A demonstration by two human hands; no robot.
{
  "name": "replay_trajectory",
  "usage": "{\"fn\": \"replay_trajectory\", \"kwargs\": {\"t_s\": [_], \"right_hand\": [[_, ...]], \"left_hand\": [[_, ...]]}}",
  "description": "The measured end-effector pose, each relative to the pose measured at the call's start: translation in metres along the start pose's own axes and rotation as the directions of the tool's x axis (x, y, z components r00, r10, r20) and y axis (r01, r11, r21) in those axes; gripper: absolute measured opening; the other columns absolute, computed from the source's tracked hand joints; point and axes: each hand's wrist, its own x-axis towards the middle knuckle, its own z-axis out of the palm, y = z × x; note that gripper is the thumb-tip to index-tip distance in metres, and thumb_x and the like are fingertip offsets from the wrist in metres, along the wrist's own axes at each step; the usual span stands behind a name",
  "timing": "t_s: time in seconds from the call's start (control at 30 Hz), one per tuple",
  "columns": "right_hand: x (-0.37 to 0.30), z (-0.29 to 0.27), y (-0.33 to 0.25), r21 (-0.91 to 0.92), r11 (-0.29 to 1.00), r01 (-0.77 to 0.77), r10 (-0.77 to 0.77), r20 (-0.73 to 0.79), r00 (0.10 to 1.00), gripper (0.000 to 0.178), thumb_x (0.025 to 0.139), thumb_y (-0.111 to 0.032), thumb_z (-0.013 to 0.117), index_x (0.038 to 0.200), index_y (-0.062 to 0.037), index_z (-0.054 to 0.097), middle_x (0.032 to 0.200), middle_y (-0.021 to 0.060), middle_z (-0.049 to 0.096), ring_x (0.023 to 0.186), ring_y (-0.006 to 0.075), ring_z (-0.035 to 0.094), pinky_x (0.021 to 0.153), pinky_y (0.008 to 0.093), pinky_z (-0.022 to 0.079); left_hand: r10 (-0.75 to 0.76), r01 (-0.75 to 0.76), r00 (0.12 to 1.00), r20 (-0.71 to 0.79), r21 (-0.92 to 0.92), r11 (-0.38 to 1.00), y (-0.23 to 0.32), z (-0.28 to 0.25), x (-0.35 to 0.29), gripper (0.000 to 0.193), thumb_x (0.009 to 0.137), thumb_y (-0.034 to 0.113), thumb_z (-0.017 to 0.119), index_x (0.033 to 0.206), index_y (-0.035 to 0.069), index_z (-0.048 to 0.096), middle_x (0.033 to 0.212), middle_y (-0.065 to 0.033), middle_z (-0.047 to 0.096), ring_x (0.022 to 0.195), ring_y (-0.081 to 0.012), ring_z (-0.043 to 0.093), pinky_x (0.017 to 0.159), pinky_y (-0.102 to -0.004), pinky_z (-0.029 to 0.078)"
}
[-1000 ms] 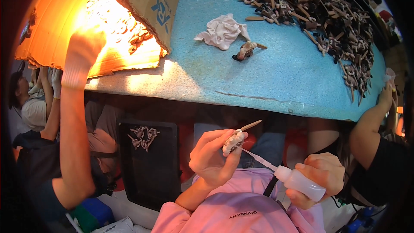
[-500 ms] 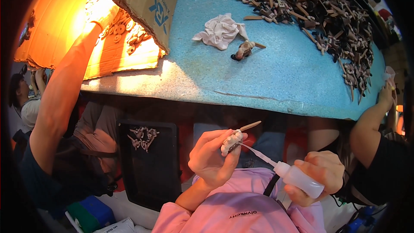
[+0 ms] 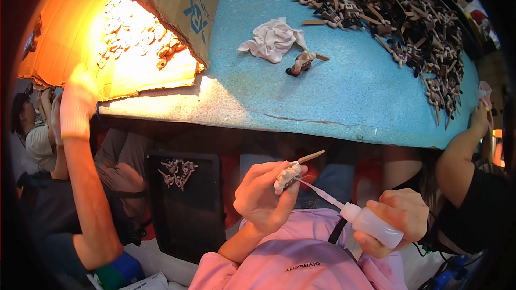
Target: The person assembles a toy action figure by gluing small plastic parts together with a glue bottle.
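Note:
My left hand (image 3: 258,198) pinches a small figurine (image 3: 287,178) with a pale upper body; a flat tan bat-shaped piece (image 3: 312,156) sticks out of it to the upper right. My right hand (image 3: 409,216) is wrapped round a translucent white squeeze bottle (image 3: 371,225), tilted so that its long thin nozzle points at the figurine. The nozzle's tip meets the figurine's right side; whether liquid is coming out is too small to tell. Ahead on the blue tabletop (image 3: 258,99) another figurine (image 3: 302,63) lies beside a crumpled white cloth (image 3: 273,39).
Many figurines (image 3: 371,8) are heaped at the table's far right. At left, a brightly lit cardboard box (image 3: 188,16) holds small pale parts (image 3: 129,32). A black tray (image 3: 185,220) with several small parts sits below the table edge. Co-workers' arms (image 3: 88,182) flank me.
The co-worker's gloved hand at left has drawn back out of the cardboard box toward the table edge, uncovering the pale parts. My hands, the figurine and the bottle stay almost still.

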Motion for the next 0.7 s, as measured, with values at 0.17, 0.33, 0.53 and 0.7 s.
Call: {"fn": "replay_trajectory", "kwargs": {"t_s": [0.17,0.33,0.53,0.7], "right_hand": [[-0.002,0.005,0.000,0.030,1.000,0.000,0.001,-0.045,0.999,0.034,0.059,-0.020,0.074,0.076,0.0049,0.059,0.044,0.0026,0.045,0.031,0.0123,0.040,0.029,0.0220,0.028],[-0.005,0.001,0.002,0.020,0.999,-0.043,0.045,-0.072,0.996,0.035,0.054,-0.018,0.077,0.077,0.0039,0.062,0.045,0.0036,0.047,0.032,0.0132,0.042,0.030,0.0214,0.030],[-0.015,0.018,-0.003,0.395,0.794,-0.463,0.607,-0.563,0.561,0.062,0.066,-0.054,0.070,0.079,0.0021,0.047,0.058,0.0061,0.048,0.042,0.0115,0.042,0.039,0.0214,0.034],[-0.018,0.000,0.028,0.756,0.559,-0.341,0.733,-0.259,0.629,0.052,0.077,-0.040,0.066,0.095,0.0034,0.044,0.076,0.0105,0.050,0.054,0.0121,0.045,0.043,0.0232,0.036]], "left_hand": [[-0.024,0.024,1.000,-0.007,-0.012,1.000,0.001,0.001,0.000,0.029,0.070,-0.015,0.058,0.098,-0.011,0.057,0.094,-0.0206,0.057,0.081,-0.0265,0.064,0.070,-0.0302,0.053],[-0.061,0.060,0.998,-0.035,-0.019,0.998,0.002,0.002,-0.001,0.023,0.069,-0.016,0.059,0.091,-0.010,0.057,0.092,-0.0196,0.057,0.078,-0.0228,0.064,0.068,-0.0291,0.053],[-0.150,0.147,0.988,-0.041,-0.070,0.987,0.004,0.001,-0.001,0.023,0.068,-0.016,0.060,0.089,-0.009,0.056,0.089,-0.0173,0.057,0.071,-0.0178,0.061,0.064,-0.0269,0.052],[-0.199,0.200,0.980,0.028,-0.018,0.980,0.007,-0.004,-0.001,0.014,0.075,-0.014,0.051,0.087,-0.007,0.052,0.091,-0.0140,0.050,0.078,-0.0177,0.056,0.065,-0.0363,0.058]]}}
